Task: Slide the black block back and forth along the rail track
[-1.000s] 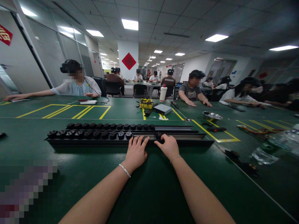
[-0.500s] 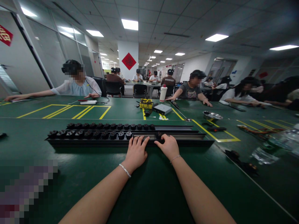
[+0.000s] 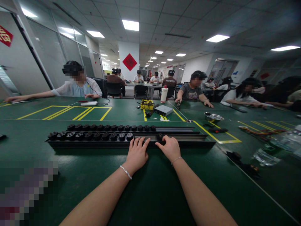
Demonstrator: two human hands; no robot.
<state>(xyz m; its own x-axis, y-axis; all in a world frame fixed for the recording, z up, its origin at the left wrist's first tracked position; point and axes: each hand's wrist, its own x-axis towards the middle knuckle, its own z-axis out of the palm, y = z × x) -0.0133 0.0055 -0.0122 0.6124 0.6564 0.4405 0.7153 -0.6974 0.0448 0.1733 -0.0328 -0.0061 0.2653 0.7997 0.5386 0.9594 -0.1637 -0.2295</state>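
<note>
A long black power track (image 3: pixel 190 144) lies across the table before me, with a row of round black socket modules (image 3: pixel 88 136) seated along its left part. My left hand (image 3: pixel 137 155) rests with fingers spread on the track's near edge, just right of the last module in that row. Farther right, my right hand (image 3: pixel 171 148) has thumb and fingers around a single black socket module (image 3: pixel 160 136) sitting in the channel. Its fingertips are partly hidden. Behind runs a second black track (image 3: pixel 175 129), also lined with modules on its left part.
Beyond the tracks are a grey box (image 3: pixel 163 110), a yellow item with black cables (image 3: pixel 147 104) and a white cup (image 3: pixel 164 94). A metal bowl (image 3: pixel 213 117) and plastic bottles (image 3: pixel 270 152) stand to the right. Co-workers sit across the table.
My hands and the tracks look unchanged. Across the table, a co-worker's hand has moved onto a dark cylindrical object and grasped it, tilting it up.
</note>
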